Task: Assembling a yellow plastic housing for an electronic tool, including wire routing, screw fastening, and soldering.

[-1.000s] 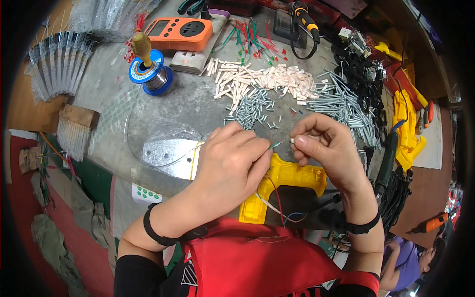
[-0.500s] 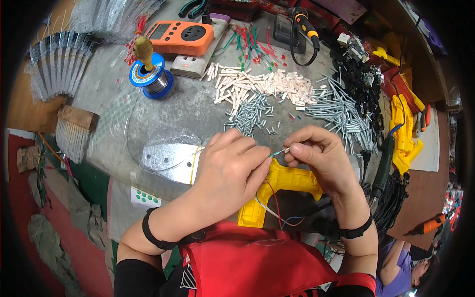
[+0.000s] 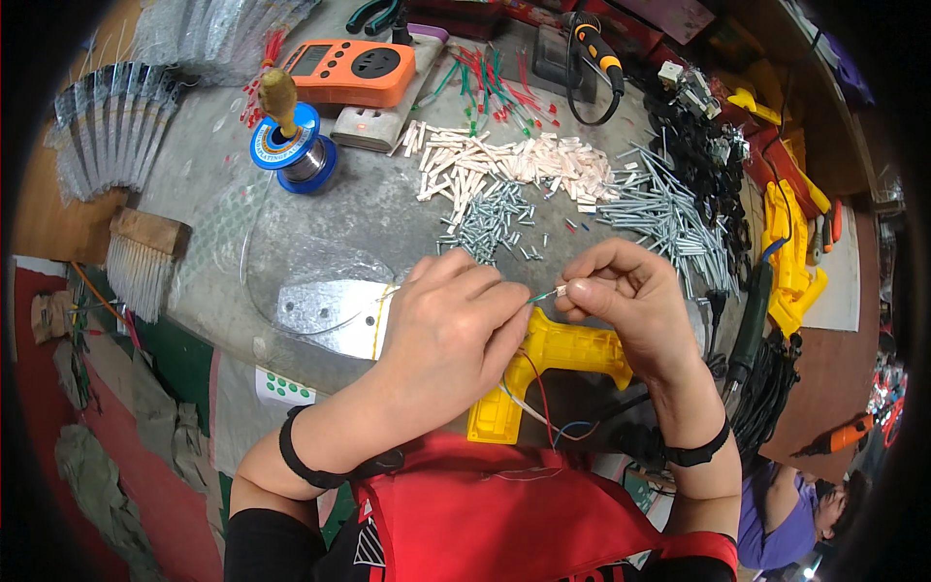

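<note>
My left hand (image 3: 451, 325) pinches a thin green wire (image 3: 540, 298) between thumb and forefinger. Its bare-looking end runs to a small pale sleeve (image 3: 561, 290), which the fingertips of my right hand (image 3: 621, 296) grip. Whether the wire sits inside the sleeve is too small to tell. Below both hands lies a yellow plastic housing half (image 3: 572, 354), shaped like a pistol grip and partly covered by my left hand. Red, white and blue wires (image 3: 546, 407) trail from it toward my red apron.
Beyond my hands lie pale sleeves (image 3: 524, 165), short screws (image 3: 490, 218), long screws (image 3: 669, 209) and red and green LED leads (image 3: 495, 87). A solder spool (image 3: 310, 160), an orange meter (image 3: 339, 73) and a brush (image 3: 145, 257) stand left. A soldering iron (image 3: 754, 320) rests right, near a person in purple (image 3: 781, 524).
My right hand has shifted very slightly, and the pale sleeve shows more clearly between its fingertips. My left hand keeps its pinch on the green wire.
</note>
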### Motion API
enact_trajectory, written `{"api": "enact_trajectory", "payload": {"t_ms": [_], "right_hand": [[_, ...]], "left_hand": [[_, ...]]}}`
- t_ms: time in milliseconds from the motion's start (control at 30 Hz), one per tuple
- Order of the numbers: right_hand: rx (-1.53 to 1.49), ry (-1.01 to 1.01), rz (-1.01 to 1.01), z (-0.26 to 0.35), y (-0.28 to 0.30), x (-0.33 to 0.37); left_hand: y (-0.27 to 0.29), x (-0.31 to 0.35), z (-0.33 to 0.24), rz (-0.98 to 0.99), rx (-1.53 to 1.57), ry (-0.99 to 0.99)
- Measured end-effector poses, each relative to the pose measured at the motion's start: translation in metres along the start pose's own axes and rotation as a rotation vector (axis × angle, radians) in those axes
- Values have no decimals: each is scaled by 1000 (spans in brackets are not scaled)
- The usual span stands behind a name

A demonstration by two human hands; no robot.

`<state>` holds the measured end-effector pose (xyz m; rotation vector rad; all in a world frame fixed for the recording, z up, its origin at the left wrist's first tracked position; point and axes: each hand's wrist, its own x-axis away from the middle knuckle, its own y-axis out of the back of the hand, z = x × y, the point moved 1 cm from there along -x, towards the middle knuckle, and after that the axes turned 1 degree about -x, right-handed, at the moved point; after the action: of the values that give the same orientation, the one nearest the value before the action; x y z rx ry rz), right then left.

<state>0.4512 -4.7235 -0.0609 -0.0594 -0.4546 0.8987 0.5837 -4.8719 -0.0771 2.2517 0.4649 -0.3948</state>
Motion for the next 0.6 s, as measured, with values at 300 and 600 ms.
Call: {"api": "enact_trajectory", "payload": {"t_ms": [300, 600], "right_hand": [[12, 2, 46, 3, -1, 1], [243, 171, -5, 4, -14, 4]], "left_hand": [[-1, -1, 0, 7, -19, -13], [0, -2, -2, 71, -64, 4]]}}
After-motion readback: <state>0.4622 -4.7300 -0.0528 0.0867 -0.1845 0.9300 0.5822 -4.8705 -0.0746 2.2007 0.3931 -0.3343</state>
